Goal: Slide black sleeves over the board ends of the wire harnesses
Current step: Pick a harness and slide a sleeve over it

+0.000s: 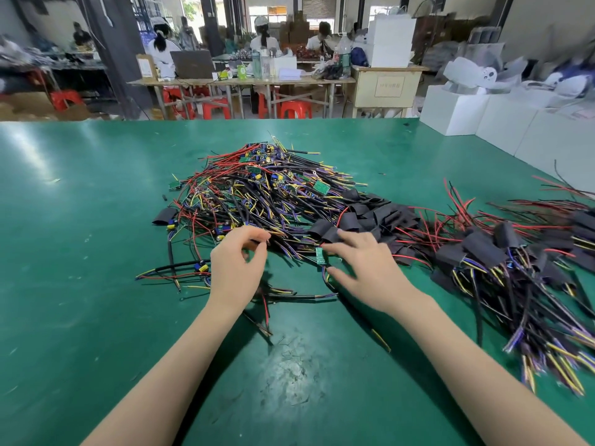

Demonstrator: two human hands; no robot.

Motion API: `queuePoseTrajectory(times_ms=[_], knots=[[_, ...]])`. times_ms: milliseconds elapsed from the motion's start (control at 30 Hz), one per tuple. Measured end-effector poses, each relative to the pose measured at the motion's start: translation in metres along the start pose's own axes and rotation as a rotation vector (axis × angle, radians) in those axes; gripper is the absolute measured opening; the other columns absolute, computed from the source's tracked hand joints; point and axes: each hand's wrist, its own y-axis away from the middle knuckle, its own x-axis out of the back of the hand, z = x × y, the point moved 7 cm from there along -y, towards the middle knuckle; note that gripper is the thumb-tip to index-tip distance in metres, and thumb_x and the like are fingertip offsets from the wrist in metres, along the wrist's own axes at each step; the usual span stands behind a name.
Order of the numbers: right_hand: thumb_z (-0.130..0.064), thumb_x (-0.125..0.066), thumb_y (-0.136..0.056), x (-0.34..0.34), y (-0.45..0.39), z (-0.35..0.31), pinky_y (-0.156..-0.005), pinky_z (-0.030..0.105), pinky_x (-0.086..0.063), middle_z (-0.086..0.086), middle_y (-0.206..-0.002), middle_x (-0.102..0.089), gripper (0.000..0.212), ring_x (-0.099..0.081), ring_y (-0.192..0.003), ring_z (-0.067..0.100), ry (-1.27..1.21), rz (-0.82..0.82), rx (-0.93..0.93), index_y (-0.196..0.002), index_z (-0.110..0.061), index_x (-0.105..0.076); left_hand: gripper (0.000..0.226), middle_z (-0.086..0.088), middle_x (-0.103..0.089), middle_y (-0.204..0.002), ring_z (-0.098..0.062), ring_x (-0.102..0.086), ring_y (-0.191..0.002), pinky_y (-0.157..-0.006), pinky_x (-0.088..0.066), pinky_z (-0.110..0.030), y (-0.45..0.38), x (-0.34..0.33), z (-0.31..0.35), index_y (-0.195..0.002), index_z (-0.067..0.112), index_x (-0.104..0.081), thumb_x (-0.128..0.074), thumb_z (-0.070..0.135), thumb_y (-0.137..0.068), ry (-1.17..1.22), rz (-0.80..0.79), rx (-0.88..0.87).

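Here, both bare hands reach over a green surface (80,252) toward a large tangled pile of wire harnesses (257,194), whose red, black, yellow and purple leads end in small green circuit boards. The left hand (236,268) has its fingers curled, thumb and forefinger brought together at the near edge of the pile; whether they actually pinch a wire there I cannot tell (the tips blur into the strands). The right hand (363,268) is spread, fingers relaxed and fairly straight, its forefinger touching the top of one small green board (320,256) that lies on the surface just in front of the pile, with its wires trailing down toward the person.

A heap of loose black sleeves (363,217) sits just beyond the right hand, against the right side of the pile. One more black sleeve (165,216) lies at the pile's left edge. Farther right, well apart from the hands, lies a second pile of harnesses (502,262) whose board ends are already covered in black sleeves.

White boxes (483,107) stand at the far right edge of the surface. Beyond it, several people sit at a long table (241,81) with red stools (294,109) beneath it.
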Motion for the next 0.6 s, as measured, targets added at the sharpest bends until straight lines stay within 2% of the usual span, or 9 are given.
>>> queuePoseTrajectory(times_ms=[133,267,367,433,500,600], knots=[[-0.043,-0.055,-0.092,-0.006,0.005,-0.003,-0.095,0.033,-0.036,-0.005,-0.131,-0.052,0.042,-0.041,-0.121,0.02,-0.034,0.05,-0.023,-0.131,-0.031,-0.053,0.022,-0.001,-0.065,-0.097,-0.022,-0.06,-0.091,-0.088,-0.045,-0.032,-0.012,0.018,-0.008,-0.099,0.012,-0.068,-0.064,-0.002,-0.083,-0.14,0.13,-0.001],[-0.033,-0.06,-0.09,0.001,0.009,-0.001,-0.091,0.037,-0.039,0.0,-0.113,-0.06,0.034,-0.049,-0.107,0.024,-0.128,0.113,-0.061,-0.122,-0.022,-0.061,0.024,-0.004,-0.063,-0.104,-0.026,-0.056,-0.097,-0.083,-0.032,-0.022,-0.021,0.031,-0.023,-0.105,0.011,-0.066,-0.064,0.001,-0.083,-0.258,0.17,0.058],[-0.027,-0.057,-0.092,0.004,0.007,0.001,-0.091,0.038,-0.04,0.002,-0.109,-0.062,0.027,-0.049,-0.106,0.026,-0.139,0.144,-0.093,-0.117,-0.019,-0.065,0.022,-0.002,-0.063,-0.1,-0.023,-0.059,-0.091,-0.083,-0.043,-0.032,-0.02,0.027,-0.013,-0.102,0.012,-0.067,-0.067,0.001,-0.083,-0.176,0.139,0.009],[-0.022,-0.057,-0.091,0.007,0.006,0.008,-0.091,0.039,-0.041,0.004,-0.114,-0.06,0.028,-0.047,-0.108,0.028,-0.107,0.181,-0.143,-0.118,-0.018,-0.064,0.022,0.001,-0.063,-0.094,-0.018,-0.059,-0.085,-0.08,-0.048,-0.034,-0.015,0.015,0.003,-0.101,0.014,-0.068,-0.07,0.002,-0.082,-0.098,0.045,-0.094],[-0.022,-0.056,-0.091,0.006,0.004,0.018,-0.094,0.039,-0.04,0.006,-0.128,-0.053,0.036,-0.043,-0.116,0.029,-0.039,0.162,-0.191,-0.127,-0.02,-0.057,0.026,0.003,-0.062,-0.091,-0.015,-0.057,-0.083,-0.076,-0.044,-0.027,-0.007,-0.005,0.02,-0.106,0.015,-0.068,-0.071,0.003,-0.082,-0.067,-0.112,-0.234],[-0.03,-0.053,-0.094,-0.003,0.003,0.029,-0.102,0.04,-0.035,0.003,-0.151,-0.033,0.045,-0.033,-0.129,0.029,0.027,0.049,-0.222,-0.138,-0.029,-0.045,0.04,0.003,-0.059,-0.102,-0.012,-0.053,-0.095,-0.083,-0.041,-0.024,0.006,-0.038,0.034,-0.127,0.02,-0.061,-0.068,0.013,-0.088,-0.093,-0.39,-0.352]])
